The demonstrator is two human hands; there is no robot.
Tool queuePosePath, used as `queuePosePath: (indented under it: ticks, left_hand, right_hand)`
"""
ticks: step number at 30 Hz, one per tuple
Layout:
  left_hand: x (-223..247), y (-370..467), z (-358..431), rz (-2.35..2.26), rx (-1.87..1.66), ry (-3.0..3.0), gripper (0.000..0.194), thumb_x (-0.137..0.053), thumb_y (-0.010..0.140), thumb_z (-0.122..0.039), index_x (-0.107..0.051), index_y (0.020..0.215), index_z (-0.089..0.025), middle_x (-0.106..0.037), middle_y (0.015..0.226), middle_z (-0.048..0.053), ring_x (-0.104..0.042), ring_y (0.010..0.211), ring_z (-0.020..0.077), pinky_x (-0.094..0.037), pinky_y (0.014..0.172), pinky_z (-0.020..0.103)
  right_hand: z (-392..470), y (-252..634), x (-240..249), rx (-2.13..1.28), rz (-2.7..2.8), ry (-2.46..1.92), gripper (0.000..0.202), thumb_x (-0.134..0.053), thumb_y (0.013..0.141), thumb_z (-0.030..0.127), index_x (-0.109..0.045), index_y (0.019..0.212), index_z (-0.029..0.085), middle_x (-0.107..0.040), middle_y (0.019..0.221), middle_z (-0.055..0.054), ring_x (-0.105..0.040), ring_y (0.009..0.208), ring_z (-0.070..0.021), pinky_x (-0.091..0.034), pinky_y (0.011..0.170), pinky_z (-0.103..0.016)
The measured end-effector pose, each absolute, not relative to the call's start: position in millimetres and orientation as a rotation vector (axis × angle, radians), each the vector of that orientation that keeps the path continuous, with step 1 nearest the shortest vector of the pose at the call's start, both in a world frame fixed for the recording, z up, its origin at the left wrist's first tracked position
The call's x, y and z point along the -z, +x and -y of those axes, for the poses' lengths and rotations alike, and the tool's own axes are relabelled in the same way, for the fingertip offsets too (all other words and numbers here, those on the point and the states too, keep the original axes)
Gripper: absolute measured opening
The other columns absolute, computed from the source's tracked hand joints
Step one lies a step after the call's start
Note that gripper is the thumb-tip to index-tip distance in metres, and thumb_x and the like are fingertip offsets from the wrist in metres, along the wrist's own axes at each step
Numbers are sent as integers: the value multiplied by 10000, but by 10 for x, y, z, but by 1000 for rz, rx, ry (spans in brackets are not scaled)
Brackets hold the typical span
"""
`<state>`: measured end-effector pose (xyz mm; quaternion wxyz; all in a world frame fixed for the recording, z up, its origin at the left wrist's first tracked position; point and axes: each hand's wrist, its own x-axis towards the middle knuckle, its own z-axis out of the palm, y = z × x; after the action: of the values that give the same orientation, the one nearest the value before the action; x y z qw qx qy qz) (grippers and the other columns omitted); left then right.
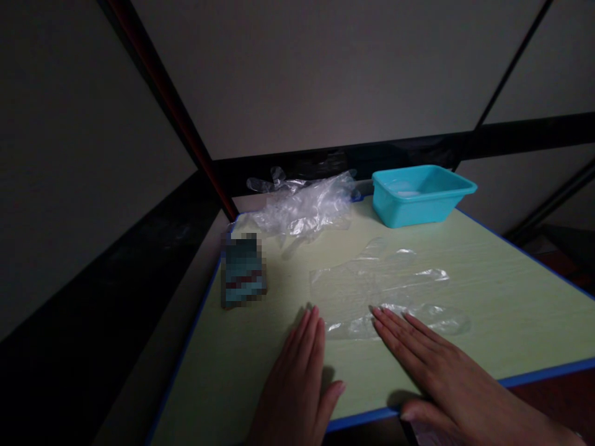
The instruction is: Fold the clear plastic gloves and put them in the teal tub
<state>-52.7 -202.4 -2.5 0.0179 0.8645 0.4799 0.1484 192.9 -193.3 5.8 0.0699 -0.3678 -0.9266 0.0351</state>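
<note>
A clear plastic disposable glove (357, 285) lies spread on the table, its fingers pointing right and its cuff to the left. My right hand (432, 365) rests with straight fingers, the tips touching the glove's near edge. Beside the cuff's near corner, my left hand (300, 378) lies with its fingers stretched out and its thumb apart. Whether the left fingertips touch the film, I cannot tell. Neither hand grips anything.
Behind, a crumpled heap of clear plastic gloves (309, 207) sits at the table's far edge. A turquoise plastic basin (413, 210) stands at the far right, something pale inside it. A blurred-out dark item (244, 269) lies left on the pale table (520, 310), which has blue edging.
</note>
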Motion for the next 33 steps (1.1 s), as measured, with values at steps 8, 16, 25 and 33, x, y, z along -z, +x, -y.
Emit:
queuePosePath:
  ticks: [8,16,25,33]
  left_hand:
    - [-24,-186,1936,-1315,-282,2672,705,-513,778,-372,-200,1330,-63,-149,1396,148,-156,1272,269,-309,997,407]
    - [-16,-297,1933,-1308,-276,2663,714,-523,769,-392,-206,1333,-91,-155,1398,122,-136,1278,265,-290,1004,417]
    - [57,-413,1942,-1395,-253,2735,717,-506,769,-386,-196,1333,-71,-171,1389,157,-172,1269,276,-315,983,421]
    - [96,-430,1949,-1409,-306,2800,719,-511,758,-384,-205,1327,-69,-205,1380,162,-202,1261,277,-337,968,416]
  right_hand:
    - [1925,1946,23,-51,2774,-1083,804,-395,790,566,-87,1362,91,-137,1405,-120,-197,1262,-271,-255,1015,-423]
    - [1926,1950,-3,-23,2786,-1074,779,-407,803,529,-91,1363,89,-150,1400,-125,-211,1258,-267,-284,1000,-421]
    - [1929,1946,16,-37,2802,-1105,816,-386,793,565,-75,1362,70,-133,1402,-135,-185,1264,-276,-266,1001,-438]
    - [1902,2133,15,-61,2733,-1235,793,-397,806,527,-32,1365,99,-134,1399,-139,-189,1257,-299,-268,984,-485]
